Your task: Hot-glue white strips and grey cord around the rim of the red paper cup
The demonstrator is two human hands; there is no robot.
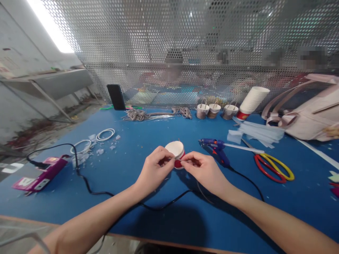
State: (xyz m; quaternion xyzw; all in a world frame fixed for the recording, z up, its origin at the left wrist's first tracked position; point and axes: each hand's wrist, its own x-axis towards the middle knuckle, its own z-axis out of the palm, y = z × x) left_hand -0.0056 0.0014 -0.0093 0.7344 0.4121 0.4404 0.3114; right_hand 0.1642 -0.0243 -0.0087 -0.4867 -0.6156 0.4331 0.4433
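A small paper cup (174,148), white on its upper face and red on its side, is between my hands above the middle of the blue table. My left hand (160,164) is closed, thumb and fingertips pinched together at the cup's near left side. At the red side on the right, my right hand (202,167) is pinched too, its fingertips against the cup. A thin brownish cord (203,194) trails down below the right hand. Fingers partly hide the cup's lower part and where the cord meets it.
Right of my hands lie a blue glue gun (218,150) and scissors (272,167). Cord-wrapped cups (202,111), stacked paper cups (254,98), cord bundles (136,114) and a phone (116,97) line the back. A black cable (87,185) runs from the purple power strip (43,174).
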